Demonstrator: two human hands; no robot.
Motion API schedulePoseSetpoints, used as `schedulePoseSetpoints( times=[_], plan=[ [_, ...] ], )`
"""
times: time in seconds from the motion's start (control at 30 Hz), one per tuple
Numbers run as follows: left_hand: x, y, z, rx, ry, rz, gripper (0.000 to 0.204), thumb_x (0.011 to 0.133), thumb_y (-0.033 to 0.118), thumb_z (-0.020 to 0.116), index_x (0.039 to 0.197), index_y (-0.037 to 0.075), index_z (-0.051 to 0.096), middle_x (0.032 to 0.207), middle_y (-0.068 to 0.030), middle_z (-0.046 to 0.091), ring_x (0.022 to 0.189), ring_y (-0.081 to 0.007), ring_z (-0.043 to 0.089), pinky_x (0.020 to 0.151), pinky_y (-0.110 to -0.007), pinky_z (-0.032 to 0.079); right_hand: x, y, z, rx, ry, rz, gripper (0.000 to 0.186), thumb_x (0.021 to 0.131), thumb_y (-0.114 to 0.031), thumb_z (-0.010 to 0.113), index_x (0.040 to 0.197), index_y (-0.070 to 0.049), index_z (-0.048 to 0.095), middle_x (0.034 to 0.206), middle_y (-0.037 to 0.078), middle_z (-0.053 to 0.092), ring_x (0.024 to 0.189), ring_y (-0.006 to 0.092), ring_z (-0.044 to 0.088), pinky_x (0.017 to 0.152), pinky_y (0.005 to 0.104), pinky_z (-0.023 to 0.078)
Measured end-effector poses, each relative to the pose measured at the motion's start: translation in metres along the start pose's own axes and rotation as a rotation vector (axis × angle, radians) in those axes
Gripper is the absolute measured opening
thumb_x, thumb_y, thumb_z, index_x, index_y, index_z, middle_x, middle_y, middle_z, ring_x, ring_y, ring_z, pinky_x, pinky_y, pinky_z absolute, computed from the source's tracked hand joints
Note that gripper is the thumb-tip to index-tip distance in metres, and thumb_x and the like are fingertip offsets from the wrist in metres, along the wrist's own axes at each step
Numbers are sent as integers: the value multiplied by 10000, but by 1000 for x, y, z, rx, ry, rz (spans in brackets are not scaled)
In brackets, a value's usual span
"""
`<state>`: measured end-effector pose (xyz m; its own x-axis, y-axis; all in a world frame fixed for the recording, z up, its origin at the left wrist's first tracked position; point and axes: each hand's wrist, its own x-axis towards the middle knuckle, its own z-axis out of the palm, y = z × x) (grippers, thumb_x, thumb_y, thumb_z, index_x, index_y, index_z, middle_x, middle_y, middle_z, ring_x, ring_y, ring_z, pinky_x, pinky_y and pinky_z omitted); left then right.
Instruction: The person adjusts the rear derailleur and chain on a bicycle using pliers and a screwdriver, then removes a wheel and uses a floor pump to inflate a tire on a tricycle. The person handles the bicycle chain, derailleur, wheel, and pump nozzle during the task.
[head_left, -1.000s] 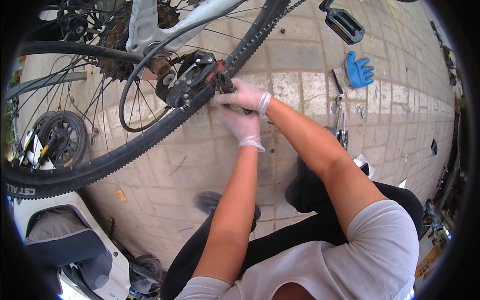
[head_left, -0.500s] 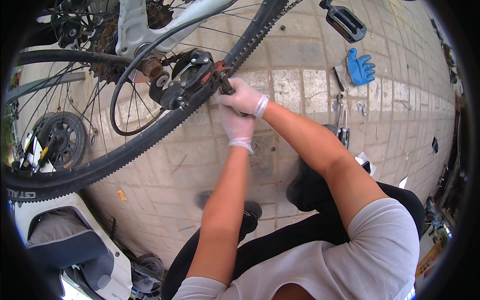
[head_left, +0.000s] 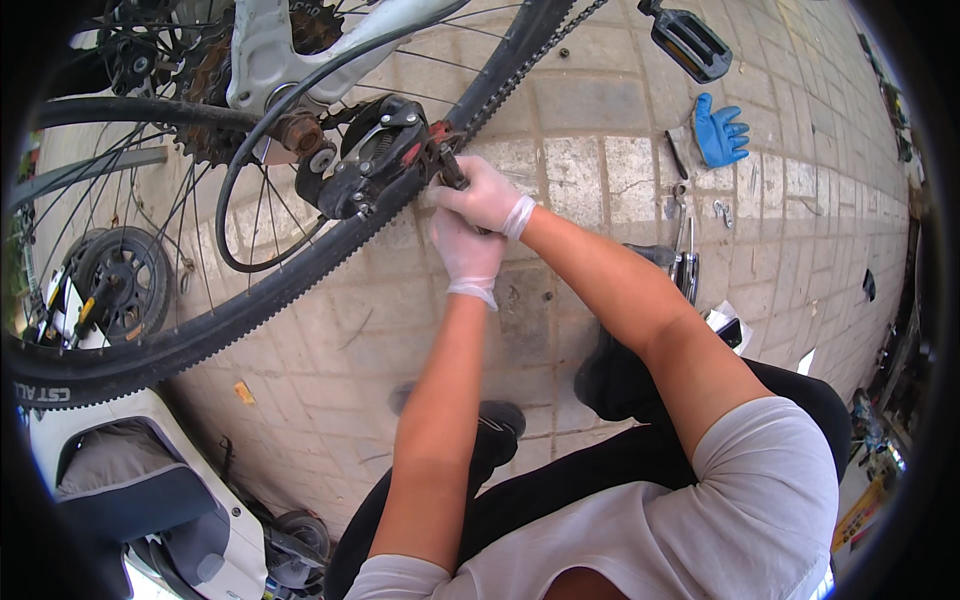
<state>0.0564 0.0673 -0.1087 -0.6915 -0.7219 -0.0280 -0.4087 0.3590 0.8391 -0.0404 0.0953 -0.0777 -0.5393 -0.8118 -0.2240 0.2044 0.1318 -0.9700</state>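
My right hand [head_left: 482,196], in a translucent glove, is closed around a dark metal tool [head_left: 452,172] angled up to a red part [head_left: 438,133] beside the black derailleur [head_left: 375,155]. My left hand [head_left: 465,250], also gloved, is closed just below it on the same tool, its fingers partly hidden by my right hand. The bicycle's rear tire [head_left: 220,320] curves past the hands on the left. Behind the derailleur are a rusty cassette [head_left: 205,75] and the white frame [head_left: 260,60].
A black pedal [head_left: 690,42] hangs at top right. A blue glove [head_left: 720,130] and wrenches [head_left: 685,250] lie on the paving [head_left: 600,90] to my right. At left stand small black wheels [head_left: 130,280]; a white padded object [head_left: 215,545] is at lower left.
Both hands and the tool have shifted slightly left, my left forearm most visibly. The derailleur and frame also sit a little further left in view. The grip stays closed.
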Motion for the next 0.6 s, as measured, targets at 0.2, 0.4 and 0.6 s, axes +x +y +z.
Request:
schedulePoseSetpoints(
  times=[0.2, 0.4, 0.6],
  plan=[
    [1, 1, 1, 28, 42, 61, 501, 659, 129, 730, 1115, 20, 557, 963, -181, 655, 909, -355, 644, 781, -406, 502, 3, 2, -4, 101, -76, 1, 180, 745, -169, 675, 770, -10, 593, 671, 17, 552, 667, 106, 492, 648, 297, 442],
    [1, -4, -6, -85, -88, 20, 483, 669, 104, 718, 1115, 12, 555, 986, -187, 650, 946, -345, 641, 808, -387, 496, -2, -1, 2, 31, 31, 14, 193, 739, -166, 662, 807, 9, 615, 692, 61, 600, 674, 125, 527, 665, 313, 464],
    [0, -23, -5, -338, -171, -9, 589, 702, 70, 732, 1228, 8, 474, 1120, -134, 609, 1044, -246, 608, 893, -344, 472, -7, -4, 12, -36, 151, 5, 221, 742, -171, 657, 837, 25, 618, 697, 111, 610, 654, 155, 543, 665, 332, 478]
  ],
)
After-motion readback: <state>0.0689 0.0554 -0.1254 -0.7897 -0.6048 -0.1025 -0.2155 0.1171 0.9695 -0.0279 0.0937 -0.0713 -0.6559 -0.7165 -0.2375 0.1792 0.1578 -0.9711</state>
